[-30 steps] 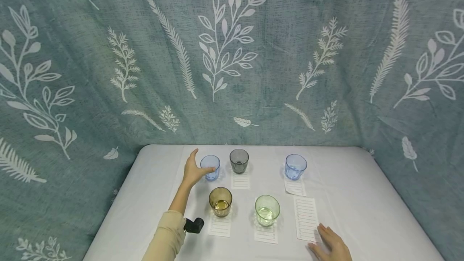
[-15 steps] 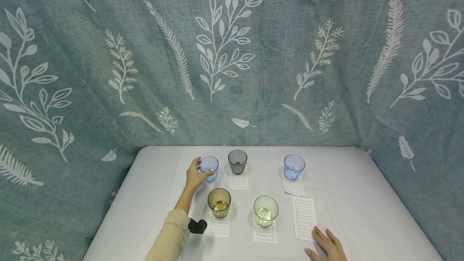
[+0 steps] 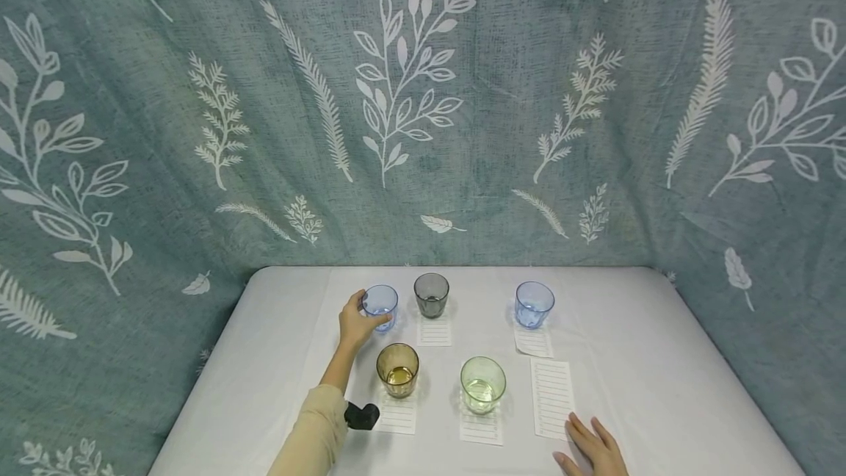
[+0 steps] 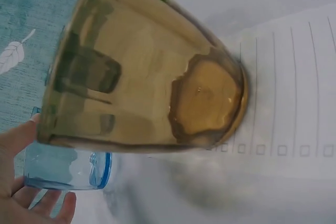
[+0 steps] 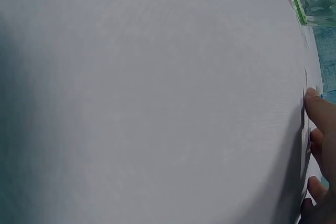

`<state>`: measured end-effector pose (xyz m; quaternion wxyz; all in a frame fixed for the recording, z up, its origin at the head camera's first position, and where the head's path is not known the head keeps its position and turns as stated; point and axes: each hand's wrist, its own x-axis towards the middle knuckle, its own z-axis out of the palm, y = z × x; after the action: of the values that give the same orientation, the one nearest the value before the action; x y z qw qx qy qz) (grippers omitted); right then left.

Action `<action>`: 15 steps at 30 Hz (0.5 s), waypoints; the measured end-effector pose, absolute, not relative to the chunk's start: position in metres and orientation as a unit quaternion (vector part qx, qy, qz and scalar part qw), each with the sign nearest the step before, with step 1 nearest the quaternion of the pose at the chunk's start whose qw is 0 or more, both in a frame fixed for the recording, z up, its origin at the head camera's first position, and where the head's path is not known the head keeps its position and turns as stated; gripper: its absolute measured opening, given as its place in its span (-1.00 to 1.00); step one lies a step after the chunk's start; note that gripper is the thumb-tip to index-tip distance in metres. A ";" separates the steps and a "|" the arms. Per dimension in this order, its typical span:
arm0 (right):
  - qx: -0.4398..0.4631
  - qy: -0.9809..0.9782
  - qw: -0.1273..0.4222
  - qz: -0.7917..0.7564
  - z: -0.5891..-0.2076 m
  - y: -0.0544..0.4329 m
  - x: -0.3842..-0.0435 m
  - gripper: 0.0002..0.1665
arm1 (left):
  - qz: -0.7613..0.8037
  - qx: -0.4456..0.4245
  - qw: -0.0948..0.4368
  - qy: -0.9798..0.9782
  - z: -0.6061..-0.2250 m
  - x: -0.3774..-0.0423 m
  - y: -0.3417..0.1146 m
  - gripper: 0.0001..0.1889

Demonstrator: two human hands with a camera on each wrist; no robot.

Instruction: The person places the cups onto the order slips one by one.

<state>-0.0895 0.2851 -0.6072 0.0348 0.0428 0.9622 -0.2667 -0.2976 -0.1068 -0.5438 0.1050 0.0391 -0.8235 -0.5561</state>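
Observation:
At the far left of the table, my left hand [image 3: 355, 327] grips a blue drinking glass [image 3: 381, 301], thumb on the near side and fingers round the far side. The left wrist view shows this hand [image 4: 18, 187] round the blue glass [image 4: 63, 167], partly behind a large, close amber glass [image 4: 142, 72]. That amber glass [image 3: 398, 367] stands upright just in front of the left forearm's right side. My right hand [image 3: 595, 449] rests near the front edge with relaxed fingers, its fingertips at the lower corner of a long lined paper sheet [image 3: 551, 397].
A grey glass [image 3: 432, 294] stands right of the held one. A second blue glass [image 3: 534, 303] is at the back right, and a green glass [image 3: 483, 382] front centre. Lined paper slips, like the front one [image 3: 481, 432], lie by several glasses. A leaf-patterned curtain [image 3: 489, 131] borders the table.
My left hand has closed in from a wide spread beside the blue glass and now grips it. The right hand has shifted slightly left to the sheet's corner.

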 end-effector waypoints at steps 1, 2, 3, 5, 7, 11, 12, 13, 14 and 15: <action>0.044 0.961 0.033 -0.270 -0.608 0.285 -0.089 -0.10 | -0.559 0.038 0.107 -0.821 -0.543 -0.297 -0.107 -0.16; 0.044 0.961 0.030 -0.272 -0.608 0.285 -0.089 -0.11 | -0.563 0.036 0.108 -0.818 -0.541 -0.297 -0.107 -0.16; 0.044 0.961 0.025 -0.274 -0.608 0.284 -0.089 -0.12 | -0.567 0.034 0.111 -0.816 -0.539 -0.296 -0.107 -0.15; 0.041 0.961 0.009 -0.274 -0.609 0.284 -0.089 -0.16 | -0.578 0.031 0.114 -0.808 -0.534 -0.295 -0.106 -0.15; 0.038 0.962 -0.006 -0.271 -0.610 0.284 -0.089 -0.21 | -0.589 0.027 0.118 -0.799 -0.528 -0.294 -0.106 -0.15; 0.035 0.960 -0.027 -0.275 -0.609 0.283 -0.087 -0.33 | -0.611 0.013 0.124 -0.782 -0.515 -0.289 -0.104 -0.16; 0.033 0.960 -0.031 -0.278 -0.609 0.282 -0.087 -0.36 | -0.616 0.007 0.125 -0.777 -0.512 -0.288 -0.103 -0.17; 0.033 0.958 -0.033 -0.282 -0.608 0.282 -0.087 -0.38 | -0.620 0.001 0.125 -0.774 -0.509 -0.287 -0.102 -0.17; 0.034 0.958 -0.032 -0.283 -0.607 0.282 -0.086 -0.39 | -0.622 -0.007 0.125 -0.773 -0.506 -0.286 -0.102 -0.17; 0.036 0.958 -0.031 -0.284 -0.607 0.281 -0.086 -0.39 | -0.624 -0.013 0.124 -0.772 -0.503 -0.284 -0.101 -0.17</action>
<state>-0.0862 0.2812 -0.6066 -0.0306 0.0361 0.9576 -0.2842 -0.2844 -0.1009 -0.5030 0.1240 -0.0129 -0.7717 -0.6236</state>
